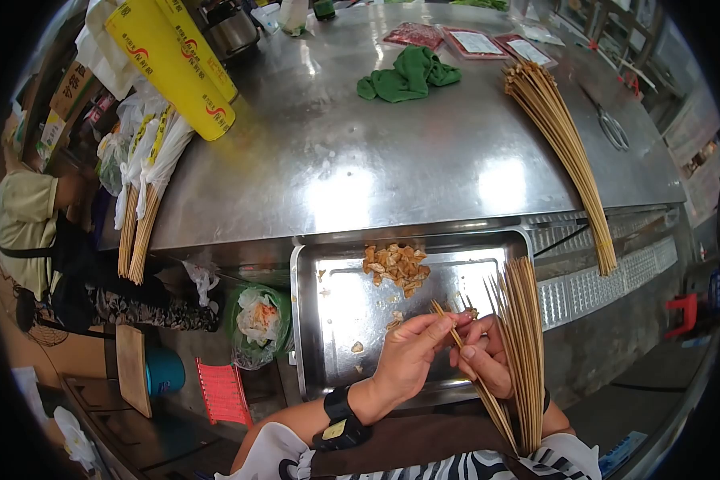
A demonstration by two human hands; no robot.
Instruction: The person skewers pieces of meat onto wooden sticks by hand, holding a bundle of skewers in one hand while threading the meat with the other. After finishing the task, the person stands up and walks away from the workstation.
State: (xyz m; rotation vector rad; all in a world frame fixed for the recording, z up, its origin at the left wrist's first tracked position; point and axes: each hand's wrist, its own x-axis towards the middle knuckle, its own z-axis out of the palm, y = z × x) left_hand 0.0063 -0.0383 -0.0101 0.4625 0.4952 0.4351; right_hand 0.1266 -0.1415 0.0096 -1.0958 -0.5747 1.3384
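My left hand (408, 360) pinches thin bamboo skewers (488, 398) near their upper ends, over a steel tray (298, 320). Facing it, my right hand (490, 356) has its fingers closed around the same skewers. A small dark piece of food (470, 313) shows at the right fingertips; what it is I cannot make out. A larger skewer bundle (523, 328) stands fanned across my right hand and hides part of it. Beyond the hands, a heap of brown cut food pieces (396, 268) lies in the tray, with a few loose bits around.
The steel table (280, 192) holds a green cloth (410, 75), packed red food (472, 43), scissors (612, 128), another skewer bundle (564, 144) and yellow film rolls (176, 72). A bag-lined bin (259, 320) stands left of the tray. Another person (28, 232) is at far left.
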